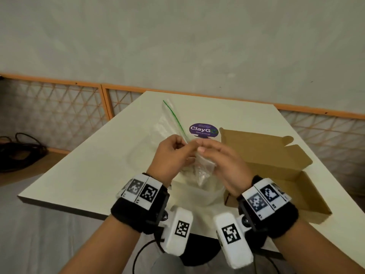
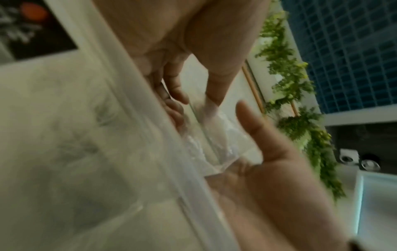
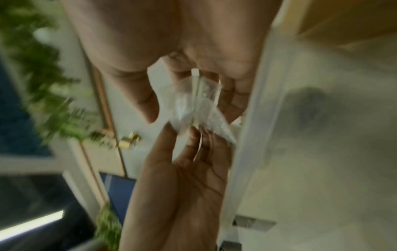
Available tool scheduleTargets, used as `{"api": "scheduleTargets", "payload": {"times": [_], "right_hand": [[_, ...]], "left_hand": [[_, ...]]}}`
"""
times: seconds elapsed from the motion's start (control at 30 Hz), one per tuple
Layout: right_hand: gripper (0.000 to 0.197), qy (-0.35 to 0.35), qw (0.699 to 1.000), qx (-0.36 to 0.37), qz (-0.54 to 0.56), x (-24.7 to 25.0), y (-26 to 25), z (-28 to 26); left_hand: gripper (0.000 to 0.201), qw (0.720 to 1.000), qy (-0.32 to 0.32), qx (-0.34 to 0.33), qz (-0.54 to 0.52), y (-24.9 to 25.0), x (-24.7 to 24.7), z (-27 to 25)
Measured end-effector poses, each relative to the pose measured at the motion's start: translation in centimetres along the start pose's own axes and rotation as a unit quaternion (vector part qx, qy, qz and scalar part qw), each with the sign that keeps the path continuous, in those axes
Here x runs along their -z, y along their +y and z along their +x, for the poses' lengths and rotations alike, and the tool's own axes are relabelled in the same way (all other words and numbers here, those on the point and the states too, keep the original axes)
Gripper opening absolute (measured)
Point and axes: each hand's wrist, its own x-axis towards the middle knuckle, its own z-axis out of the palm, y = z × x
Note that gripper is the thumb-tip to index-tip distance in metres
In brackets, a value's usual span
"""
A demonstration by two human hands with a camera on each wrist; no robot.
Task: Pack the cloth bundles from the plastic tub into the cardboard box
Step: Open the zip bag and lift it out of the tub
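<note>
Both hands are up over the clear plastic tub (image 1: 138, 155), left hand (image 1: 169, 155) and right hand (image 1: 223, 161) each pinching the same crinkly clear zip bag (image 1: 203, 169) (contents too blurry to make out), with the open cardboard box (image 1: 276, 167) just to the right.

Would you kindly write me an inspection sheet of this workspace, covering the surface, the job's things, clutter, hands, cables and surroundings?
Surface: pale table, bare on its left part.
Job's things: clear zip bag held up between both hands; clear plastic tub under them; open cardboard box to the right, nothing seen inside.
Clutter: second zip bag with green strip; purple round ClayGo sticker.
Hands: left hand pinches the bag's top; right hand grips its other side.
Cables: dark coil on the floor at left.
Surroundings: grey wall, orange lattice railing.
</note>
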Motion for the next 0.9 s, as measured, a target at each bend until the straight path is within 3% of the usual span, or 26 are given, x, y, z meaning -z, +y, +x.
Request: {"api": "scheduleTargets", "payload": {"times": [0.1, 0.3, 0.4, 0.5, 0.6, 0.77, 0.9], "right_hand": [[0.017, 0.092, 0.989, -0.056, 0.1, 1.1, 0.3, 0.7], [0.003, 0.13, 0.989, -0.056, 0.051, 0.7, 0.9, 1.7], [0.009, 0.151, 0.987, -0.036, 0.031, 0.7, 1.3, 2.0], [0.011, 0.166, 0.985, -0.002, -0.043, 0.4, 1.4, 1.8], [0.015, 0.172, 0.979, 0.036, -0.101, 0.1, 1.5, 1.4], [0.027, 0.152, 0.976, 0.067, -0.143, -0.3, 2.0, 1.4], [0.015, 0.129, 0.982, 0.034, -0.135, -0.2, 1.6, 1.3]], "left_hand": [[0.015, 1.0, -0.025, 0.013, 0.001, -0.3, -0.2, 0.5], [0.017, 0.997, -0.073, 0.019, 0.017, -0.4, -0.3, 1.0], [0.017, 1.0, -0.01, -0.001, 0.017, -0.4, -0.7, 1.5], [0.029, 0.996, 0.068, -0.051, 0.006, -0.4, -1.0, 1.6], [0.038, 0.994, 0.068, -0.086, 0.007, -0.2, -1.0, 1.3], [0.028, 0.999, 0.016, -0.031, 0.02, -0.2, -0.8, 1.2], [0.019, 1.0, -0.018, 0.007, 0.0, -0.2, 0.1, 1.3]]}}
